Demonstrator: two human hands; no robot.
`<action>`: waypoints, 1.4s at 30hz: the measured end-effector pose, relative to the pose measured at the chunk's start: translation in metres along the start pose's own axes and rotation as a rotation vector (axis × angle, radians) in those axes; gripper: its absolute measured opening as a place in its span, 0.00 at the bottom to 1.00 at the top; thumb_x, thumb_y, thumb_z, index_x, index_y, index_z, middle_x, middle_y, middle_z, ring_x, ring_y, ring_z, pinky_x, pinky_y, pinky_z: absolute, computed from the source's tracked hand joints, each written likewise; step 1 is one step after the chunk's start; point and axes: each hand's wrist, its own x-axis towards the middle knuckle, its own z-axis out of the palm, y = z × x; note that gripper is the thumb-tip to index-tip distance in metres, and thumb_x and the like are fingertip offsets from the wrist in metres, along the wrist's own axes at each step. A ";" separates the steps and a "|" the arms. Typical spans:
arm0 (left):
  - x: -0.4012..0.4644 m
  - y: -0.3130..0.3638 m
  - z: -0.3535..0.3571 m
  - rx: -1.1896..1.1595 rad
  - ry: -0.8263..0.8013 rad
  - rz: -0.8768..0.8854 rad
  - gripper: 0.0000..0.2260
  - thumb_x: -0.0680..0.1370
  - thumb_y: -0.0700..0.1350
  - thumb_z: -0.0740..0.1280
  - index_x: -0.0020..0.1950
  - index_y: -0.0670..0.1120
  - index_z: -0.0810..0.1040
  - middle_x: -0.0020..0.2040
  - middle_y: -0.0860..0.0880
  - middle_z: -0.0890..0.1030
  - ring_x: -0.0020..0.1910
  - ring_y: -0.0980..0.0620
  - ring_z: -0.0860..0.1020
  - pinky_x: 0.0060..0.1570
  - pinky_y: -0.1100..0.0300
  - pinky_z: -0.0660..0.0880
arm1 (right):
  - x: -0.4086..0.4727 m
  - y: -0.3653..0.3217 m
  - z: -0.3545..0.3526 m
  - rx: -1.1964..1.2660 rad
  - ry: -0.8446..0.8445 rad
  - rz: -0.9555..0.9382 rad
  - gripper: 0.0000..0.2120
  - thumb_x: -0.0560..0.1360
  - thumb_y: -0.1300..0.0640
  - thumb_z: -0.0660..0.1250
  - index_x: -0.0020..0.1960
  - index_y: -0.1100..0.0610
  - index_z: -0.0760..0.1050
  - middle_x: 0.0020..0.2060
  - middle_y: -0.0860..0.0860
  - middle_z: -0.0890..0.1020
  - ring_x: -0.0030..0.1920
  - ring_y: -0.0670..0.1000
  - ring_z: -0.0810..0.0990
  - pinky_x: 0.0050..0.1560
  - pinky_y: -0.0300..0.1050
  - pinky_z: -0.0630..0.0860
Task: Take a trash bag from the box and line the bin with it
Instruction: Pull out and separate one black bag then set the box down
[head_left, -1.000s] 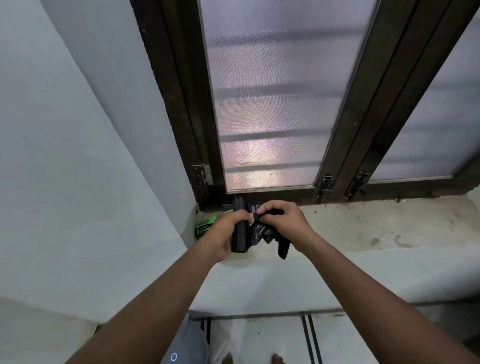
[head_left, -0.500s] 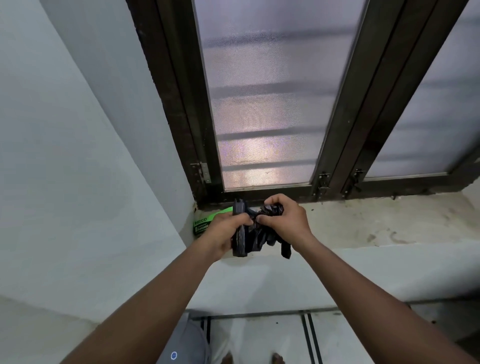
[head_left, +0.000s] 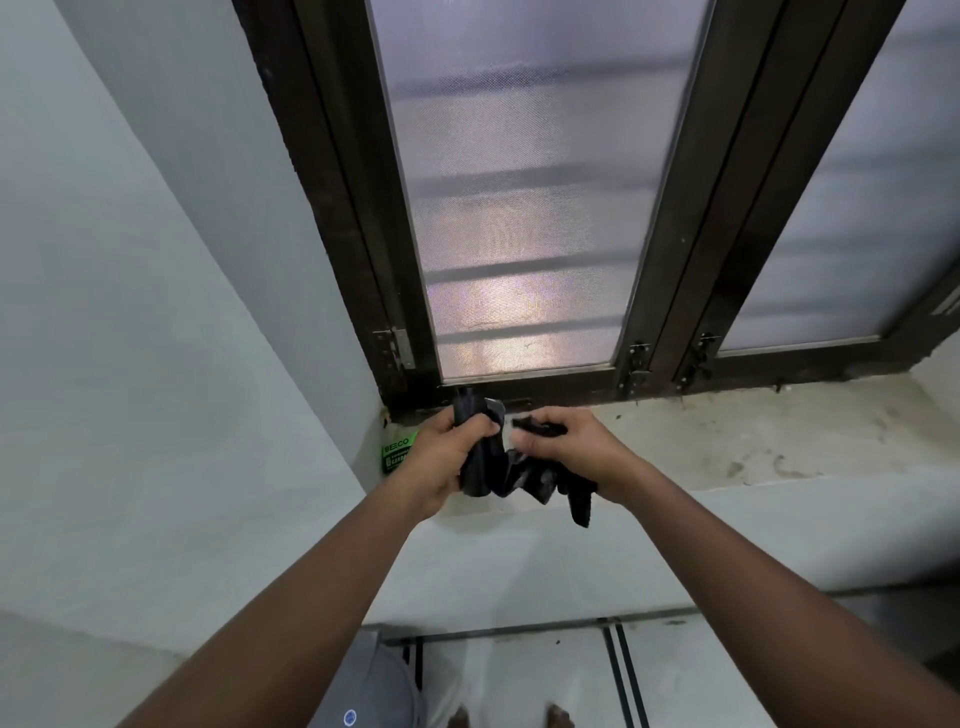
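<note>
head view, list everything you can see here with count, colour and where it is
trash bag roll: one, black, held upright above the sill's left end
loose trash bag: one, black, crumpled, strung from the roll to the right, its tail hanging over the sill's front edge
box: one, green with white print, on the sill in the left corner, mostly hidden behind the left hand
window sill: one, pale grey, stained, below the window
window: dark brown frame, frosted panes, above the sill
wall: pale, at left
floor: pale tiles with dark lines, at bottom
left hand: one, grip round the roll
right hand: one, grip pinching the loose bag
feet: two, bare, at the bottom edge
</note>
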 end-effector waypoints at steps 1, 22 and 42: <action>-0.001 0.002 0.000 0.048 0.009 0.018 0.09 0.78 0.44 0.71 0.58 0.51 0.82 0.55 0.44 0.85 0.56 0.43 0.83 0.51 0.43 0.82 | -0.001 -0.002 -0.001 -0.054 -0.059 0.011 0.12 0.71 0.54 0.80 0.51 0.56 0.84 0.41 0.55 0.86 0.37 0.52 0.83 0.36 0.49 0.80; 0.019 -0.007 0.000 -0.169 0.339 -0.067 0.08 0.79 0.51 0.69 0.55 0.51 0.75 0.55 0.46 0.81 0.56 0.42 0.80 0.57 0.37 0.80 | 0.011 0.011 -0.014 0.764 0.257 0.343 0.06 0.73 0.63 0.56 0.42 0.60 0.71 0.35 0.57 0.73 0.32 0.57 0.76 0.33 0.45 0.67; 0.019 -0.012 -0.007 0.196 0.018 -0.042 0.11 0.76 0.44 0.69 0.57 0.49 0.82 0.53 0.42 0.85 0.54 0.42 0.83 0.50 0.51 0.79 | 0.070 0.049 -0.020 -1.401 0.461 -0.121 0.28 0.73 0.44 0.75 0.70 0.44 0.70 0.61 0.54 0.73 0.55 0.60 0.72 0.52 0.54 0.74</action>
